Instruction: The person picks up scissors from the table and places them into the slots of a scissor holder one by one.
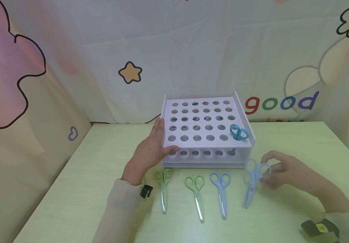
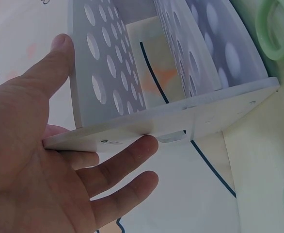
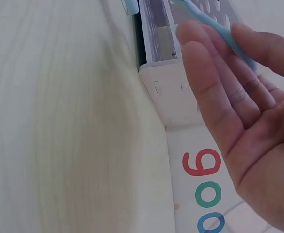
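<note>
My left hand (image 1: 150, 148) rests on the left side of a white rack (image 1: 203, 141) with rows of round holes. Its fingers lie fairly straight along the side panel, and the thumb reaches the front edge. In the left wrist view, fingertips (image 2: 146, 144) touch the panel's outer face. My right hand (image 1: 283, 170) pinches a handle loop of light blue scissors (image 1: 251, 189), blades pointing down, just before the rack's front right corner. In the right wrist view, thumb and fingers hold the light blue handle (image 3: 214, 26). Teal scissors (image 1: 238, 133) stand handles-up in a front right hole.
Before the rack lie another pair of light blue scissors (image 1: 222, 195) and two pairs of green scissors (image 1: 197, 195), (image 1: 164, 192). More green shows behind the left wrist. A printed cloth (image 1: 192, 50) hangs along the table's (image 1: 71, 202) back edge.
</note>
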`<state>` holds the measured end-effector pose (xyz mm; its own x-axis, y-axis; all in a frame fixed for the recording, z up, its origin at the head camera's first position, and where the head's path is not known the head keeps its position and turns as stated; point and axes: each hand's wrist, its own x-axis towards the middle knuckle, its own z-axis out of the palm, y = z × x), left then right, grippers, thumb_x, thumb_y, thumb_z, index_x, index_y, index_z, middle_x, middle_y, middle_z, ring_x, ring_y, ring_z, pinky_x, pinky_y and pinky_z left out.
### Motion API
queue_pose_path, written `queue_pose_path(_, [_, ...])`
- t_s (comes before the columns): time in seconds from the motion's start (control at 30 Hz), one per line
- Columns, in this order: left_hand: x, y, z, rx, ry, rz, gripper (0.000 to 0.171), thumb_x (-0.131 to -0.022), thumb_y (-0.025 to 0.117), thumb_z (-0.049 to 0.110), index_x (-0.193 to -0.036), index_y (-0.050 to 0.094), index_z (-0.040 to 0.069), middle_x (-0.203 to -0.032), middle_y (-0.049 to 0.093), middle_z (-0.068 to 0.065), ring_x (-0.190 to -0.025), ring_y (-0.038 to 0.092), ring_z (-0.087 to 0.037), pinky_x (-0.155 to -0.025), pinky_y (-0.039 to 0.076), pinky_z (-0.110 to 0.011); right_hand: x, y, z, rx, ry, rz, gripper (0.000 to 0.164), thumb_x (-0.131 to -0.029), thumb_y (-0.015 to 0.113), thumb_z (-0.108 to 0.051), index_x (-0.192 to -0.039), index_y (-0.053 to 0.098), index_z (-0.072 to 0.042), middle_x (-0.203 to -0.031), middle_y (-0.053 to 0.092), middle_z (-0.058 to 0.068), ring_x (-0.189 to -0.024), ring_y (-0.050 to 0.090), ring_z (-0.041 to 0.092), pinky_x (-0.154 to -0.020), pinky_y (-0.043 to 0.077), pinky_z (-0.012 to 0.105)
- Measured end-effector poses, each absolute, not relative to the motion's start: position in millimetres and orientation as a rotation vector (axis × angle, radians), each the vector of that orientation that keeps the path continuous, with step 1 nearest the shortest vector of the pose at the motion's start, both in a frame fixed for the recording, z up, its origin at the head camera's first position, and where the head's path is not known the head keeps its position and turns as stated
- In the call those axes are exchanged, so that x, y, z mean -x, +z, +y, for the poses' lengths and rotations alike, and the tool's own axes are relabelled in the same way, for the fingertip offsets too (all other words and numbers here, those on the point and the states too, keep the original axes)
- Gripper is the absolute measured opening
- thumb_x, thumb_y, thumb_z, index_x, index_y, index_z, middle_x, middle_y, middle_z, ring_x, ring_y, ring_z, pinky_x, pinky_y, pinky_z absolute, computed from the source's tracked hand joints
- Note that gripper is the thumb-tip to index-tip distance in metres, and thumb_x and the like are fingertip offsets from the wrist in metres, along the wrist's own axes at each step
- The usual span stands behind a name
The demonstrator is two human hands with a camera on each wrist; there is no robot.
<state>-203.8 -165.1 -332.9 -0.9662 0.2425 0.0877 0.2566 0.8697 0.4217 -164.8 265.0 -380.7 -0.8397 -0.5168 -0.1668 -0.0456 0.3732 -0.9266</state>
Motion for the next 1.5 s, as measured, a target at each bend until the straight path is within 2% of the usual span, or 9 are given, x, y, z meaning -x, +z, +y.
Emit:
queue_pose_path(0.17, [203.3, -332.3, -166.7, 0.392, -0.675, -3.005, 0.111, -0.091, 0.072, 0.052, -0.162, 0.000, 0.008, -0.169, -0.008, -0.005, -0.089, 0.058, -0.026, -0.065, 0.046, -0.033, 162.9, -376.5, 262.2, 0.551, -1.535, 2.209, 0.024, -0.102, 0.056, -0.004, -0.125, 0.046, -0.001, -0.097, 0.073, 0.023, -0.085, 0.072, 0.037, -0.070, 0.059, 0.045])
queue_pose_path(0.3, [203.3, -332.4, -166.3, 0.401, -0.679, -3.010, 0.110, -0.091, 0.071, 0.052, -0.162, -0.001, 0.008, -0.169, -0.008, -0.004, -0.093, 0.058, -0.026, -0.067, 0.047, -0.033, 160.3, -371.9, 258.0, 0.517, -1.504, 2.342, 0.020, -0.106, 0.052, -0.010, -0.123, 0.050, 0.000, -0.094, 0.074, 0.020, -0.082, 0.073, 0.032, -0.067, 0.059, 0.043])
queue_pose_path(0.43, [202.9, -331.2, -165.8, 0.413, -0.673, -3.011, 0.111, -0.091, 0.071, 0.053, -0.162, -0.001, 0.008, -0.169, -0.008, -0.005, -0.087, 0.058, -0.025, -0.065, 0.046, -0.033, 156.3, -365.7, 252.7, 0.484, -1.481, 2.488, 0.020, -0.108, 0.051, -0.015, -0.122, 0.051, -0.001, -0.092, 0.074, 0.019, -0.076, 0.073, 0.028, -0.063, 0.059, 0.041])
queue_pose_path(0.63, [201.6, -328.5, -165.4, 0.403, -0.665, -3.015, 0.110, -0.091, 0.071, 0.053, -0.162, 0.000, 0.008, -0.169, -0.008, -0.006, -0.080, 0.058, -0.024, -0.063, 0.045, -0.033, 150.3, -355.7, 243.9, 0.541, -1.529, 2.621, 0.013, -0.108, 0.049, -0.012, -0.117, 0.050, -0.002, -0.091, 0.073, 0.020, -0.072, 0.073, 0.025, -0.059, 0.058, 0.040])
queue_pose_path(0.9, [202.5, -328.4, -165.0, 0.396, -0.677, -3.019, 0.111, -0.090, 0.072, 0.053, -0.163, 0.000, 0.009, -0.169, -0.009, -0.004, -0.078, 0.058, -0.024, -0.062, 0.045, -0.032, 146.6, -340.8, 232.8, 0.510, -1.516, 2.765, 0.014, -0.108, 0.048, -0.010, -0.118, 0.051, -0.002, -0.097, 0.070, 0.024, -0.071, 0.073, 0.023, -0.059, 0.058, 0.036])
queue_pose_path(1.2, [202.7, -328.2, -165.1, 0.395, -0.682, -3.022, 0.111, -0.090, 0.071, 0.053, -0.163, 0.001, 0.009, -0.169, -0.008, -0.005, -0.079, 0.058, -0.024, -0.060, 0.044, -0.031, 149.1, -332.5, 220.8, 0.565, -1.671, 2.794, 0.013, -0.105, 0.053, -0.003, -0.117, 0.056, 0.000, -0.091, 0.072, 0.001, -0.072, 0.074, 0.019, -0.062, 0.058, 0.032])
queue_pose_path(1.33, [202.4, -328.1, -165.3, 0.397, -0.687, -3.021, 0.111, -0.090, 0.071, 0.053, -0.163, 0.000, 0.009, -0.169, -0.008, -0.005, -0.078, 0.058, -0.023, -0.059, 0.044, -0.031, 149.9, -327.8, 214.8, 0.542, -1.685, 2.823, 0.017, -0.104, 0.054, -0.003, -0.120, 0.059, 0.003, -0.092, 0.071, -0.002, -0.072, 0.073, 0.018, -0.065, 0.057, 0.029])
queue_pose_path(1.5, [202.0, -328.1, -165.1, 0.392, -0.680, -3.022, 0.111, -0.090, 0.071, 0.053, -0.163, 0.000, 0.009, -0.169, -0.009, -0.005, -0.086, 0.059, -0.024, -0.063, 0.046, -0.032, 151.1, -324.3, 208.7, 0.524, -1.693, 2.832, 0.022, -0.105, 0.054, -0.005, -0.123, 0.061, 0.005, -0.095, 0.071, -0.003, -0.074, 0.074, 0.016, -0.069, 0.057, 0.026])
